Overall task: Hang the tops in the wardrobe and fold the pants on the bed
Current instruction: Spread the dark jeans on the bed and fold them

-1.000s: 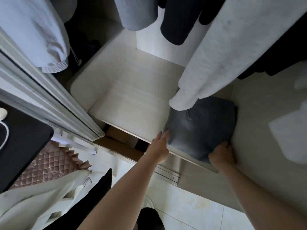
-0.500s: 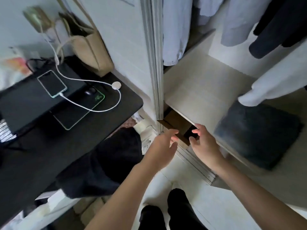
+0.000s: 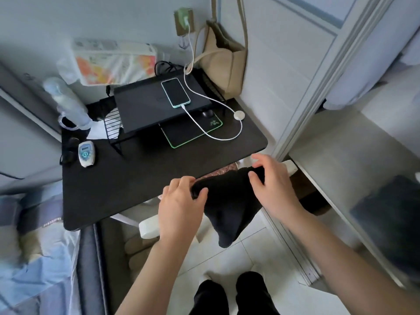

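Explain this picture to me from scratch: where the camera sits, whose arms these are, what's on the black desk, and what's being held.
There is no machine here. A person wears a wide-angle camera on the head, so this single view looks forward and down along their own bare arms to their feet on the tiled floor.

The left hand and the right hand both grip a black garment, which hangs down between them in front of the desk edge. Whether it is a top or pants cannot be told.

On the black desk a phone lies on a closed dark laptop, plugged into a white cable. A beige bag hangs behind. The open wardrobe is at right, with a folded dark item on its shelf.
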Demonstrator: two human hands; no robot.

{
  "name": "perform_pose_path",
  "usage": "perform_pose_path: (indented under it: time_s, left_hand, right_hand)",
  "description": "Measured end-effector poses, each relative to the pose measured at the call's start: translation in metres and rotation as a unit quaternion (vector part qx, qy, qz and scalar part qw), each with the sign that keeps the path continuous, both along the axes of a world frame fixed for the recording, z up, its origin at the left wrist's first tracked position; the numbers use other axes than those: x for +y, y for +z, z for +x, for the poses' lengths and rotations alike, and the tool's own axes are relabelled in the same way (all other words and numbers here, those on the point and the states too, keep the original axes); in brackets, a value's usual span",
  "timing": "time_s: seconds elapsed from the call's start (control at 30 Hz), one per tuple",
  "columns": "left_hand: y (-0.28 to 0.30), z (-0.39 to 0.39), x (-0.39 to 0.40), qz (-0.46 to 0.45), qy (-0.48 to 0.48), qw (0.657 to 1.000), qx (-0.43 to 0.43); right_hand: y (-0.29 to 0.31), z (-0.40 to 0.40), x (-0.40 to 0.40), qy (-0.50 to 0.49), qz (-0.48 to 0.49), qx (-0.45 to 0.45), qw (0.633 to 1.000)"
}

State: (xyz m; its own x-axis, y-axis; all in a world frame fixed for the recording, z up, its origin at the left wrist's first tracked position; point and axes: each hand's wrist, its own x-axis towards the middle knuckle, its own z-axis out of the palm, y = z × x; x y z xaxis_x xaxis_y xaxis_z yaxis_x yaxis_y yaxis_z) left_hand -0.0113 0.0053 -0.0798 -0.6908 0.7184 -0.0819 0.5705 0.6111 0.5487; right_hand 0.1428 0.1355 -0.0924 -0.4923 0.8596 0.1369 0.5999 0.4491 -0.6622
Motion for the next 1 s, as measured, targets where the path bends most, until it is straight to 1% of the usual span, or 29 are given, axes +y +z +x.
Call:
perform_pose_path:
  time_s: [0.03,0.07,0.1,0.17,0.2,0.23,0.27,0.3,0.37,0.43,0.5,0.53,0.6,0.63,0.67,0.73,0.77,0.8,0.83,0.87,0.9,0.93,1.0]
  left_hand:
    - [-0.003,0.000,0.006,-0.049,0.003,0.998,-0.039]
    - [-0.005,-0.002,0.012,-0.085,0.000,0.994,-0.072]
    - [-0.007,-0.006,0.016,-0.106,-0.003,0.989,-0.099]
    - [-0.013,-0.011,0.024,-0.135,0.004,0.982,-0.134]
    - [-0.015,-0.013,0.029,-0.155,0.006,0.976,-0.151]
    - [-0.017,-0.016,0.033,-0.177,0.007,0.969,-0.170]
    - [-0.017,-0.021,0.038,-0.195,0.001,0.962,-0.191]
    - [-0.016,-0.025,0.044,-0.205,-0.004,0.955,-0.214]
    - [-0.010,-0.034,0.055,-0.205,-0.006,0.942,-0.267]
    - [-0.007,-0.039,0.062,-0.182,0.014,0.926,-0.332]
    - [-0.009,-0.040,0.064,-0.133,0.032,0.911,-0.390]
    - [-0.012,-0.040,0.063,-0.098,0.041,0.907,-0.409]
    - [-0.015,-0.041,0.061,-0.016,0.072,0.895,-0.440]
    - [-0.014,-0.043,0.059,0.027,0.098,0.880,-0.465]
    - [-0.012,-0.045,0.057,0.066,0.127,0.856,-0.497]
    - [-0.007,-0.047,0.049,0.122,0.179,0.798,-0.562]
    - [-0.001,-0.048,0.044,0.140,0.198,0.768,-0.593]
    - [0.005,-0.050,0.040,0.148,0.210,0.736,-0.626]
    - [0.011,-0.051,0.036,0.146,0.208,0.708,-0.658]
    - [0.017,-0.051,0.030,0.136,0.193,0.690,-0.685]
    - [0.022,-0.052,0.024,0.127,0.173,0.680,-0.701]
    - [0.025,-0.053,0.019,0.126,0.155,0.678,-0.707]
    - [0.030,-0.053,0.007,0.148,0.140,0.686,-0.699]
  right_hand:
    - [-0.002,0.000,0.006,-0.018,0.007,-0.025,1.000]
    - [-0.004,-0.004,0.013,-0.038,0.015,-0.070,0.997]
    - [-0.008,-0.010,0.020,-0.060,0.013,-0.135,0.989]
    - [-0.010,-0.018,0.029,-0.103,-0.041,-0.275,0.955]
    - [-0.009,-0.022,0.032,-0.103,-0.067,-0.328,0.937]
    - [-0.009,-0.024,0.034,-0.092,-0.080,-0.361,0.925]
    - [-0.008,-0.028,0.035,-0.081,-0.084,-0.375,0.920]
    - [-0.007,-0.032,0.035,-0.072,-0.089,-0.368,0.923]
    - [-0.002,-0.038,0.031,-0.076,-0.091,-0.323,0.939]
    - [-0.002,-0.040,0.025,-0.098,-0.067,-0.265,0.957]
    - [-0.004,-0.038,0.014,-0.119,-0.047,-0.160,0.979]
    - [-0.003,-0.035,0.007,-0.126,-0.056,-0.092,0.986]
    - [0.004,-0.030,-0.005,-0.133,-0.096,0.028,0.986]
    - [0.008,-0.026,-0.010,-0.128,-0.111,0.071,0.983]
    - [0.013,-0.022,-0.016,-0.119,-0.118,0.103,0.980]
    - [0.021,-0.015,-0.028,-0.102,-0.135,0.159,0.973]
    - [0.027,-0.011,-0.032,-0.103,-0.155,0.194,0.963]
    - [0.030,-0.008,-0.035,-0.109,-0.189,0.240,0.946]
    - [0.036,-0.005,-0.037,-0.117,-0.243,0.298,0.916]
    - [0.039,-0.003,-0.038,-0.121,-0.304,0.353,0.877]
    - [0.042,-0.002,-0.039,-0.130,-0.364,0.397,0.832]
    - [0.042,-0.003,-0.039,-0.152,-0.411,0.431,0.789]
    - [0.044,-0.004,-0.039,-0.228,-0.497,0.465,0.696]
